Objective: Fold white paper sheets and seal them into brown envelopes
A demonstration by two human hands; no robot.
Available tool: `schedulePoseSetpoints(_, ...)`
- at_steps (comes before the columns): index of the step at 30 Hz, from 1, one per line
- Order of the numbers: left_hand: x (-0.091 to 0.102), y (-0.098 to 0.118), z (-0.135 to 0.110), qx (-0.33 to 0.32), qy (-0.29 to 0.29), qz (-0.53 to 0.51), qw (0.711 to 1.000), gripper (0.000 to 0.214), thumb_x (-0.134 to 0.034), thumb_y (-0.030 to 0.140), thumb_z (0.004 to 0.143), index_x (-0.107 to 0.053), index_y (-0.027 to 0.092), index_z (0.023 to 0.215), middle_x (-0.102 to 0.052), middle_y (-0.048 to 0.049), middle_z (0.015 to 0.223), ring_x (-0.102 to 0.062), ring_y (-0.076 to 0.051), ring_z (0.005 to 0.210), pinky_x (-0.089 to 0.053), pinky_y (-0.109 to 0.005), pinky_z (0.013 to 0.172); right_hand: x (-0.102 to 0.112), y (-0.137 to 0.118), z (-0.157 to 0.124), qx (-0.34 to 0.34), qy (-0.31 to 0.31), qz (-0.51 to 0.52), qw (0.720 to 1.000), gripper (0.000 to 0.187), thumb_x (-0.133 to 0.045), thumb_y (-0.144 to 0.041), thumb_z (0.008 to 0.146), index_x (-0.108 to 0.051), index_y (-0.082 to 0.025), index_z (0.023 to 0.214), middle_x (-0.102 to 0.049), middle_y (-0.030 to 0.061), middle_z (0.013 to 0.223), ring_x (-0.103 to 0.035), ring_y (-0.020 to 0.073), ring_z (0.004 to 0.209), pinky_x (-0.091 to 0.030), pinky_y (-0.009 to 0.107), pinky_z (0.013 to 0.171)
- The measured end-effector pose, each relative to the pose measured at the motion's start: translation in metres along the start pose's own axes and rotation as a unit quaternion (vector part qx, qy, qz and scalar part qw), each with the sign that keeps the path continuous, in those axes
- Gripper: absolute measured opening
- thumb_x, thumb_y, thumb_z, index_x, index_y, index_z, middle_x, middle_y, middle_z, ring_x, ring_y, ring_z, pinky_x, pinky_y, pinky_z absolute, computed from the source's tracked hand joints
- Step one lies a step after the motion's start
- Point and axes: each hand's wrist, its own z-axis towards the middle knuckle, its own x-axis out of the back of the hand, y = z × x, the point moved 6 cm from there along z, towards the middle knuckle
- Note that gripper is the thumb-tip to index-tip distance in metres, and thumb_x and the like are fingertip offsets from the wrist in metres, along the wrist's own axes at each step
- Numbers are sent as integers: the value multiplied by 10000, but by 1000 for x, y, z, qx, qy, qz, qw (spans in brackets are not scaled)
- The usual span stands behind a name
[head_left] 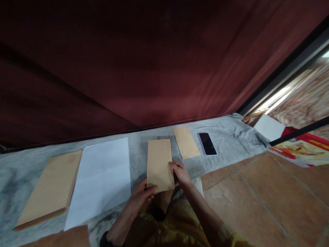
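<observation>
You have two hands in view, one left hand and one right hand, with one held envelope between them; you have one loose envelope besides, making two single brown envelopes; you have one brown stack of several layers, too tightly edged for you to number; you have one pile of white paper, at least two sheets by its offset corner, the full count hidden from you; you have one phone, one grey cloth, one dark red drape and one colourful printed item.
</observation>
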Motion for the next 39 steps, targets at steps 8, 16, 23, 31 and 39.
schedulePoseSetpoints(8, -7, 17, 10, -27, 24, -58, 998, 464, -840, 460, 639, -696, 154, 957, -684, -5, 694, -562, -119, 585, -398, -234, 536, -1, -13, -10, 40, -38, 61, 997, 345, -666, -541, 828, -731, -228, 958, -766, 34, 908, -715, 221, 856, -544, 341, 799)
schedulePoseSetpoints(16, -33, 29, 23, -66, 40, -102, 992, 487, -855, 455, 630, -699, 163, 988, -713, -12, 755, -569, -113, 584, -430, -238, 567, 7, 20, -38, -48, -11, 121, 991, 491, -871, -611, 610, -693, -178, 757, -750, 56, 763, -711, 203, 736, -552, 310, 718)
schedulePoseSetpoints(23, -61, 25, 30, -69, 18, -69, 995, 524, -830, 480, 668, -687, 162, 1058, -760, -63, 870, -670, -173, 722, -483, -258, 619, 19, 5, -31, 28, 53, 75, 995, 519, -814, -680, 643, -653, -186, 638, -683, 21, 589, -609, 140, 519, -503, 273, 595)
schedulePoseSetpoints(31, -49, 16, 31, -36, 32, -73, 996, 704, -835, 568, 628, -667, 159, 1175, -767, -68, 870, -698, -191, 793, -527, -287, 719, 75, -39, 0, 82, 151, 57, 983, 516, -848, -657, 567, -619, -200, 643, -685, 17, 579, -636, 156, 524, -547, 281, 554)
schedulePoseSetpoints(39, -31, -3, 25, -11, 48, -106, 993, 669, -856, 538, 596, -670, 160, 1115, -768, -62, 851, -688, -183, 779, -522, -286, 705, 126, -56, 25, 75, 214, 47, 973, 364, -837, -450, 648, -553, -229, 595, -670, -13, 544, -658, 162, 528, -543, 263, 528)
